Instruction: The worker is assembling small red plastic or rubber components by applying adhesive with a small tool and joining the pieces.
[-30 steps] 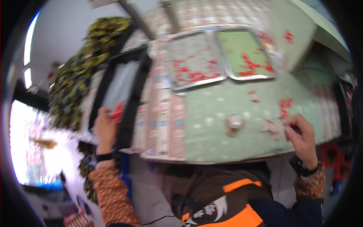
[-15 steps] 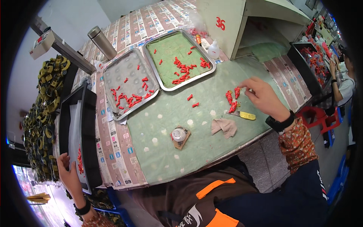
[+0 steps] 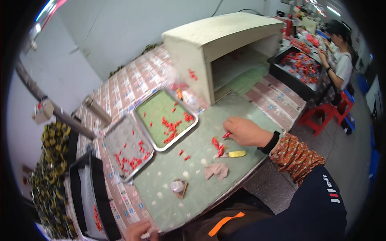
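Observation:
My right hand (image 3: pixel 244 131) is closed in a pinch on a small red plastic part (image 3: pixel 227 135) just above the green mat (image 3: pixel 193 160). Beside it lie other red parts (image 3: pixel 217 147), larger than the loose ones, touching a yellow-handled tool (image 3: pixel 236 154). A crumpled beige cloth (image 3: pixel 216 171) is nearer to me. At the lower edge, by the table's front left corner, my left hand (image 3: pixel 138 229) shows only in part and is blurred. Two small red pieces (image 3: pixel 184 155) lie mid-mat. A small clear-topped jar (image 3: pixel 177 185) sits on a brown square of card.
Two metal trays, one grey (image 3: pixel 122 138) and one green-lined (image 3: pixel 155 110), hold small red pieces. A black bin (image 3: pixel 106 201) stands left, a steel flask (image 3: pixel 96 109) behind. A cream box shelf (image 3: pixel 189 60) stands at the back. Far right, a person sits by another black bin (image 3: pixel 295 90).
The view has swung up and to the right. My left hand has come from beside the black bin to the table's front corner. My right hand now has a red part in its fingers.

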The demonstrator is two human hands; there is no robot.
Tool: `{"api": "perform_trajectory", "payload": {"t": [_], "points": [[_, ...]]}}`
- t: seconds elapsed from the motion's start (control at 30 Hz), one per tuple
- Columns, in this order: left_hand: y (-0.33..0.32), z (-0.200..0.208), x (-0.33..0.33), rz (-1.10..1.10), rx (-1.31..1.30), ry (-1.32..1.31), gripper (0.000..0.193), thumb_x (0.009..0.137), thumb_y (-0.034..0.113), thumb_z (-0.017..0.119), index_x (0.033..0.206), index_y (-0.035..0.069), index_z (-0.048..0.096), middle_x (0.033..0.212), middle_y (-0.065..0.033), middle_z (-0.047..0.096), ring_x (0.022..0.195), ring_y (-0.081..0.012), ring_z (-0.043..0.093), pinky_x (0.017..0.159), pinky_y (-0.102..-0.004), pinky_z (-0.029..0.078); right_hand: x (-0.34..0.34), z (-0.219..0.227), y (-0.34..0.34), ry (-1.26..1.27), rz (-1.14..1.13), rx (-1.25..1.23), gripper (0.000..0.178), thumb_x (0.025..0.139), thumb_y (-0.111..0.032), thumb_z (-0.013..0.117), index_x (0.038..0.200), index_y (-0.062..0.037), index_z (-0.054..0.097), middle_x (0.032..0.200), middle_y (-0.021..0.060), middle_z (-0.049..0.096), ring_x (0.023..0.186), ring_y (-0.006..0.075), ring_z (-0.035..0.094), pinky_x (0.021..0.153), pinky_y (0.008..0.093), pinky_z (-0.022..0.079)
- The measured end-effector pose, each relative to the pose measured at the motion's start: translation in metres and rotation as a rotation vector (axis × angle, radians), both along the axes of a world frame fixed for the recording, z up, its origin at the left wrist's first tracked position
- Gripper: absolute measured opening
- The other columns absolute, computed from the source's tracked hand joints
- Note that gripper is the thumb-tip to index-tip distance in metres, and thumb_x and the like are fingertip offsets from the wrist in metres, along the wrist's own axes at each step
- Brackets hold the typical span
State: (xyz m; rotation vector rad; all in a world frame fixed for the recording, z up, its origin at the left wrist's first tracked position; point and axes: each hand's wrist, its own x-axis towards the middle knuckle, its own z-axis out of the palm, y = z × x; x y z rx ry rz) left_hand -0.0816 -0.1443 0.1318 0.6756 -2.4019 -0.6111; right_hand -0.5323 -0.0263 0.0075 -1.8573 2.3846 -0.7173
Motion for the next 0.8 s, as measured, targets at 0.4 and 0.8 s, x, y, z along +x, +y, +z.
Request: {"api": "perform_trajectory", "payload": {"t": [0.4, 0.8], "points": [[0.077, -0.06, -0.094, -0.141, 1.324, 0.394, 0.03, 0.101, 0.005, 0.061, 0.13, 0.004, 0.053, 0.13, -0.0127, 0.06, 0.112, -0.0207, 0.064, 0.091, -0.0323, 0.057, 0.127, 0.043, 0.036, -0.969, 0.462, -0.326, 0.019, 0.087, -0.011, 0.072, 0.098, -0.0008, 0.06, 0.091, 0.0113, 0.065, 0.081, 0.0242, 0.064, 0.071, 0.0372, 0.05], [0.111, -0.078, -0.097, -0.015, 1.415, 0.612, 0.02, 0.105, 0.01, 0.058, 0.124, 0.008, 0.055, 0.127, -0.0109, 0.063, 0.112, -0.0233, 0.066, 0.092, -0.0374, 0.059, 0.172, 0.027, 0.054, -0.961, 0.471, -0.451, 0.018, 0.09, -0.009, 0.071, 0.102, -0.0019, 0.06, 0.093, 0.012, 0.062, 0.078, 0.0297, 0.066, 0.069, 0.0375, 0.052]]}}
